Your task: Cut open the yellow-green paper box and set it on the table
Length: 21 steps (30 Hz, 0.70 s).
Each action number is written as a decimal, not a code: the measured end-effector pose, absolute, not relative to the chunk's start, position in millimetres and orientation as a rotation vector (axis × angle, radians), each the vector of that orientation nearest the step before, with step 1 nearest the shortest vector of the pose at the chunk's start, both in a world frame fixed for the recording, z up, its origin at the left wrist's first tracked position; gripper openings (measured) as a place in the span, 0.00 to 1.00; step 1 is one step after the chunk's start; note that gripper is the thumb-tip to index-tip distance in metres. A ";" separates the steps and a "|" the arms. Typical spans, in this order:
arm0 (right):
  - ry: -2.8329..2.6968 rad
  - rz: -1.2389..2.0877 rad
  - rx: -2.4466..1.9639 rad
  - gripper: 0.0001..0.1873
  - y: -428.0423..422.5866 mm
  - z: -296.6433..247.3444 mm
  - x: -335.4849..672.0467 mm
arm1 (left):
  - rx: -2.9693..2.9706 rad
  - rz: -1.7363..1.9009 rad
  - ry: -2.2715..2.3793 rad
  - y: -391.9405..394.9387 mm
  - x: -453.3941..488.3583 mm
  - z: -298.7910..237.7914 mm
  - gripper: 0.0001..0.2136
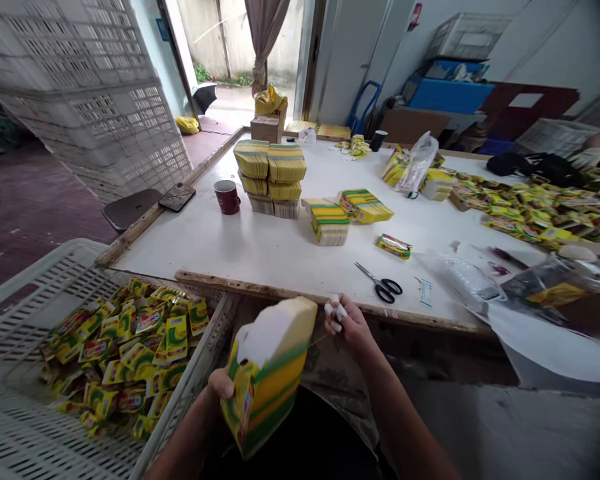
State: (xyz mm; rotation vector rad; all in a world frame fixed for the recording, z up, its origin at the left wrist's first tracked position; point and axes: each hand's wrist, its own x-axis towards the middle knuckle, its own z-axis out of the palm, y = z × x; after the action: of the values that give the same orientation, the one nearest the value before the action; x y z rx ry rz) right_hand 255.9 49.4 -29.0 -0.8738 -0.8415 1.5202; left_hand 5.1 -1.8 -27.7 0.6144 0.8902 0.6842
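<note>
My left hand (221, 385) grips a thick stack of yellow-and-green flat packets (267, 373), held up in front of my lap below the table edge. My right hand (347, 325) is closed just right of the stack's top, fingertips wrapped in white tape, pinching a thin band or thread that runs toward the stack. More such stacks (270, 177) stand piled on the white table (260, 247), with two loose bundles (330, 223) beside them. Black scissors (383, 285) lie near the front edge, close to my right hand.
A white plastic crate (25, 293) at my left holds several yellow-green sachets (125, 353). A red mug (227, 197) and a phone (177, 197) sit at the table's left. Loose sachets (540, 207) and plastic bags (530, 293) cover the right side. Another person's gloved hand (587, 157) shows far right.
</note>
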 end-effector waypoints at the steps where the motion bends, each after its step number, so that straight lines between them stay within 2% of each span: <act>1: -0.898 1.550 -0.893 0.13 40.2 -30.5 252.4 | 0.578 0.680 0.868 -0.6 5.4 -26.9 0.39; 6: -1.141 1.669 -0.961 0.18 -1.9 -34.9 221.0 | 0.278 0.948 0.857 9.7 14.0 -21.5 0.22; 8: -1.157 1.737 -0.948 0.19 -13.8 -36.4 209.7 | 0.190 1.096 0.922 13.8 15.9 -18.5 0.18; 16: -1.087 2.065 -1.042 0.17 -28.9 -52.3 201.0 | 0.200 1.266 1.091 15.9 10.0 -11.8 0.17; 19: -1.224 2.209 -1.103 0.11 -29.5 -50.6 206.2 | 0.306 1.297 1.089 15.5 8.7 -12.0 0.21; 21: -1.377 2.158 -1.110 0.07 -31.1 -44.1 209.4 | 0.379 1.319 1.095 15.0 8.2 -13.2 0.23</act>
State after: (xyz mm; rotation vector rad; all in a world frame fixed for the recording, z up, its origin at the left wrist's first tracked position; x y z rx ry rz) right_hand 209.4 -31.1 -44.1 -1.1102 -1.3769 2.1584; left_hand 8.2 15.0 -13.2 0.3786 1.0952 1.3186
